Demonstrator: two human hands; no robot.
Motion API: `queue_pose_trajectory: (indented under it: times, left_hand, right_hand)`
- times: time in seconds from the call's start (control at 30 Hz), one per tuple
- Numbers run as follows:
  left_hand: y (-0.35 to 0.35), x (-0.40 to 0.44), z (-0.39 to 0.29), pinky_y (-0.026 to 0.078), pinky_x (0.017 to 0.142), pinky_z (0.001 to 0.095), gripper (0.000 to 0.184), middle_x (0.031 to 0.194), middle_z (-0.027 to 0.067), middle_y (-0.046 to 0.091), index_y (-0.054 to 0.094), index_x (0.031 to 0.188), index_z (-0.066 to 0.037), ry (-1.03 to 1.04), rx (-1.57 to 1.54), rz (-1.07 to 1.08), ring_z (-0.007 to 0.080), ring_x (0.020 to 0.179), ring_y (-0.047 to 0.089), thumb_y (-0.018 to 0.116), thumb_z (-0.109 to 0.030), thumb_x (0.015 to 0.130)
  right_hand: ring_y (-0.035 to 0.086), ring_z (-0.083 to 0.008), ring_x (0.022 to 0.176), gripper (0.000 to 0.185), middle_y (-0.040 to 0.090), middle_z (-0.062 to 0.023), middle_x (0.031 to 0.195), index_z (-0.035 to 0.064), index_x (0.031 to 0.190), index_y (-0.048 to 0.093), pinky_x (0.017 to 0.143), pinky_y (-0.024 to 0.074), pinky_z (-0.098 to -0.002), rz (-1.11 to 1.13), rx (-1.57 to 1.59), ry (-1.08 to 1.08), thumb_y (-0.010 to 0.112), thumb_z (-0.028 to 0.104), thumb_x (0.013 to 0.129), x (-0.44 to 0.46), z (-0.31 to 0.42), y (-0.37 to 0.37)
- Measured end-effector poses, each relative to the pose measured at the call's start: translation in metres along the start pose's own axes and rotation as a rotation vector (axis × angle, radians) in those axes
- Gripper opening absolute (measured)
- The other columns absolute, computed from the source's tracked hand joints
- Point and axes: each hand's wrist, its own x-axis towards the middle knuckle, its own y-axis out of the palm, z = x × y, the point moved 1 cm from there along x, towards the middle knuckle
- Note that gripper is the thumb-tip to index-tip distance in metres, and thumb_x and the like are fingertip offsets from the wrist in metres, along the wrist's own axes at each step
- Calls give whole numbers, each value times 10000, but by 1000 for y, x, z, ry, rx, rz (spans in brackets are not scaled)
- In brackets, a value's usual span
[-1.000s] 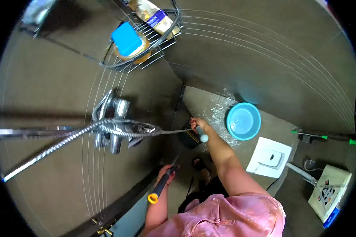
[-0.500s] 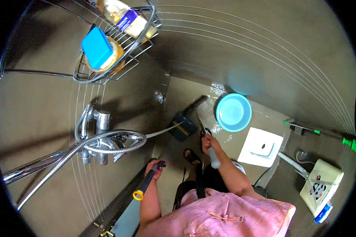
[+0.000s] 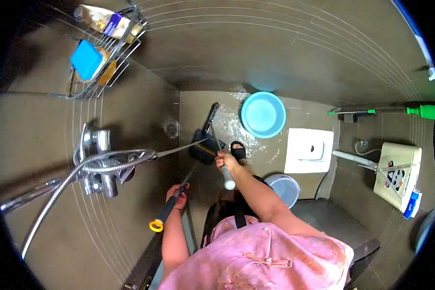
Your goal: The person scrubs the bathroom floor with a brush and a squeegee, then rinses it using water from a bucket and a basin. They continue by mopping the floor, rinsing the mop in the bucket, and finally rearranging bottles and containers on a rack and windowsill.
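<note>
My left hand [image 3: 177,194] is closed round a dark handle [image 3: 166,210] with a yellow ring end. Its thin pole slants up to a black dustpan [image 3: 204,148] with yellow teeth on the floor. In my right hand [image 3: 225,160] is the grey grip of a brush [image 3: 228,179]; its pole runs up to a dark bristled head [image 3: 213,113], which rests on the wet floor just above the dustpan. A spray of water from the shower fitting reaches the dustpan.
A blue basin [image 3: 263,115] stands on the wet floor [image 3: 227,104], with a white squat toilet [image 3: 309,151] to its right. A pale bucket [image 3: 283,189] is by my legs. At left are the shower fitting [image 3: 101,166] and a wire corner shelf [image 3: 118,58].
The view has shifted, and the pale bucket shows more fully. My right hand has pulled back from the dustpan since the first frame, and the brush head is now visible. A sandalled foot has stepped forward.
</note>
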Motion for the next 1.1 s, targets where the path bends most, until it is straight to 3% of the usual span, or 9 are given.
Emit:
queue_pose_trajectory:
  times: [0.13,0.47,0.5,0.6,0.73,0.87,0.93,1.03,1.1]
  left_hand:
    - [25,-21,15,522,442,255,173,923,243,558,523,876,-4,188,144,-182,252,597,584,478,-121,757]
    - [8,-21,10,502,454,237,183,958,197,574,518,883,-1,211,180,-104,231,732,592,494,-119,745]
    - [5,-22,11,504,456,241,191,959,192,575,521,885,6,223,175,-121,229,743,592,497,-122,745]
    - [5,-27,2,504,475,234,252,949,179,578,520,945,37,73,151,-79,223,774,584,497,-120,748]
    - [-13,-20,-8,506,489,229,299,940,175,578,504,988,68,-42,139,-30,213,716,583,487,-113,750]
    - [8,-17,-2,491,446,233,322,931,157,579,489,1028,51,-14,183,-125,194,598,583,471,-120,755]
    - [11,-16,-9,473,405,230,342,873,118,582,487,1049,20,-228,138,-17,185,533,578,470,-153,755]
    - [12,-5,-15,459,377,206,363,795,105,585,478,1051,39,-326,126,-38,164,501,565,467,-172,755]
    - [36,-5,-2,455,368,194,364,786,113,586,473,1044,58,-221,230,-121,154,488,554,465,-163,755]
  right_hand:
    - [316,-80,406,115,352,-4,564,132,812,360,343,264,-210,26,-116,28,448,59,826,-1,-25,-1]
    - [428,-145,411,81,473,-75,549,3,806,511,373,387,-261,-73,-882,-190,486,80,809,80,11,32]
    - [434,-149,418,125,488,-77,576,-6,892,523,375,389,-264,-128,-685,-168,499,79,804,70,26,35]
    - [332,-71,407,105,393,-5,557,73,718,444,324,282,-184,85,-216,-97,443,39,817,64,73,1]
    - [348,-66,387,214,382,40,519,116,667,415,352,321,-182,159,-50,-64,513,212,831,26,100,-80]
    - [351,-65,405,191,411,21,541,92,691,437,357,313,-194,222,437,87,454,200,848,-31,85,-170]
    - [311,-71,385,165,393,19,542,103,668,428,350,278,-201,-11,327,-126,418,155,824,-70,70,-178]
    - [301,-64,402,88,358,21,571,131,758,387,354,262,-205,-77,9,-81,438,154,825,-105,50,-180]
    - [289,-60,398,92,353,28,578,159,841,380,342,244,-204,-5,-40,-88,469,175,834,-117,47,-190]
